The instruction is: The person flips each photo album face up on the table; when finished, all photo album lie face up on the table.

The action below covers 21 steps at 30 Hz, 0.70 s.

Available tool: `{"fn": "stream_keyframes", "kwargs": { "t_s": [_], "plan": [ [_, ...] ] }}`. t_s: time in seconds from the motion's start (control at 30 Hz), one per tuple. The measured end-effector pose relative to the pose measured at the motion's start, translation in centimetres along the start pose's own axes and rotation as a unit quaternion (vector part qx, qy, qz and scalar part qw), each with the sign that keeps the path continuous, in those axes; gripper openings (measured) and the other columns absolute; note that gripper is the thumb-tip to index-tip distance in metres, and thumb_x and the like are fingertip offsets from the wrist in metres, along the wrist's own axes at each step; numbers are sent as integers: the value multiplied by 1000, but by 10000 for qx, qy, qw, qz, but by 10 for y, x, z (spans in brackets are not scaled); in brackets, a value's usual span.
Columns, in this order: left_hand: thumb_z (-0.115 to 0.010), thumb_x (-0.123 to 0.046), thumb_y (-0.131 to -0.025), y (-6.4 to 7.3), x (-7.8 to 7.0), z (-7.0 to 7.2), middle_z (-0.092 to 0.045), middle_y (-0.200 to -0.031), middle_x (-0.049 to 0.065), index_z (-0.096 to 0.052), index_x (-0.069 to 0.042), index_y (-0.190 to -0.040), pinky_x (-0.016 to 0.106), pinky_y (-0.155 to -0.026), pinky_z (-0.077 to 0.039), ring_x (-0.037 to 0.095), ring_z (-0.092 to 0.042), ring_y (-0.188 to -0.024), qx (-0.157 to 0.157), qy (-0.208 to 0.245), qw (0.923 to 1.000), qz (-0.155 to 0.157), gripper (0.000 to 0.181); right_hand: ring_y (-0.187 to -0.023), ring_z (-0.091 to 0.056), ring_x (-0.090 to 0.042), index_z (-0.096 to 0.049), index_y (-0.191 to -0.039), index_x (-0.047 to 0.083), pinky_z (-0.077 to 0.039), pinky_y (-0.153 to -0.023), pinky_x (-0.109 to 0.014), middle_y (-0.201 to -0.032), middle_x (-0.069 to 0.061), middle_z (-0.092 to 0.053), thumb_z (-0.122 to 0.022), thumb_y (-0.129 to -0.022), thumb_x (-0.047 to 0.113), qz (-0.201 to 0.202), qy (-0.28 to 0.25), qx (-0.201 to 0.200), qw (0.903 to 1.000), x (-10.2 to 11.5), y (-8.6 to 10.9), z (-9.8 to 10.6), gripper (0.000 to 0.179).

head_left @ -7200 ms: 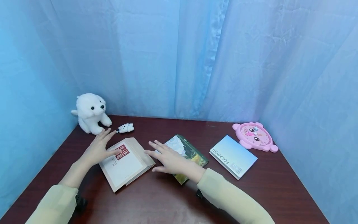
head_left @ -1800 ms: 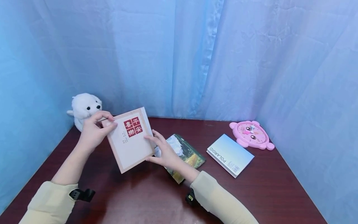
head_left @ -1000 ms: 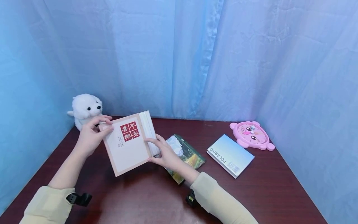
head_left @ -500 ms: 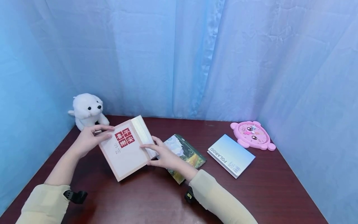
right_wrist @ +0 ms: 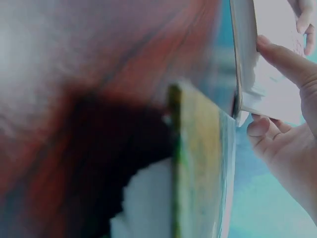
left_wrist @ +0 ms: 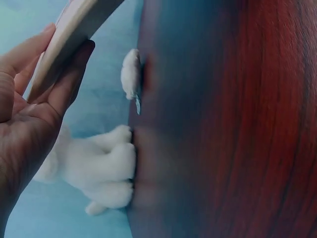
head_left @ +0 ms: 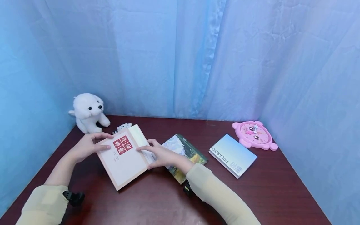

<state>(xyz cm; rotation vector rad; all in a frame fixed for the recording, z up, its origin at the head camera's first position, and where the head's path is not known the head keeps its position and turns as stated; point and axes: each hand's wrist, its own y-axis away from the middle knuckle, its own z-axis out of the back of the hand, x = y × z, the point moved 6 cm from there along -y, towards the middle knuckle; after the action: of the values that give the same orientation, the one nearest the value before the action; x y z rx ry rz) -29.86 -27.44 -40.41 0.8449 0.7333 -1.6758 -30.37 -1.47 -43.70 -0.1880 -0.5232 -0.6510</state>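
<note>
A cream book (head_left: 129, 168) with a red block of four characters is held tilted in both hands, a little above the table as the left wrist view shows. My left hand (head_left: 87, 146) pinches its upper left edge, thumb on the cover and fingers underneath (left_wrist: 74, 39). At the right edge, my right hand (head_left: 161, 156) grips the book between thumb and fingers, where pale page edges show beside the cover. Just right of that hand, partly hidden by the forearm, lies a book with a painted landscape cover (head_left: 194, 159).
A white plush dog (head_left: 90, 114) sits at the back left, with a small white figure (head_left: 123, 126) beside it, partly covered by the held book. To the right are a blue-white POLAROID book (head_left: 233, 154) and a pink clock (head_left: 256, 136). Blue curtains (head_left: 140, 62) enclose the table.
Both hands, earlier spread over the table, took hold of the cream book and raised it. Over the last second it has come down and slightly left, and the small white figure shows again.
</note>
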Motion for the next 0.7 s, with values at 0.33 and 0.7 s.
{"fn": "stream_keyframes", "kwargs": {
  "t_s": [0.33,0.7],
  "plan": [
    [-74,-22,-83,-4,22,0,-58,-115,23,-56,1,-122,28,-68,-54,10,-61,-84,199,73,9996,180,49,-135,-24,-21,-36,-144,41,-31,-104,-44,-150,-6,-27,-77,-77,38,145,625,596,9962,-5,-11,-3,78],
    [-80,-33,-74,-8,34,-8,-58,-117,15,-59,-9,-120,29,-77,-44,23,-53,-97,440,-1021,9938,68,56,-137,-25,-17,-35,-144,41,-16,-112,-54,-147,-1,-35,-72,-79,45,318,1177,963,9879,-11,-22,-10,75]
  ]
}}
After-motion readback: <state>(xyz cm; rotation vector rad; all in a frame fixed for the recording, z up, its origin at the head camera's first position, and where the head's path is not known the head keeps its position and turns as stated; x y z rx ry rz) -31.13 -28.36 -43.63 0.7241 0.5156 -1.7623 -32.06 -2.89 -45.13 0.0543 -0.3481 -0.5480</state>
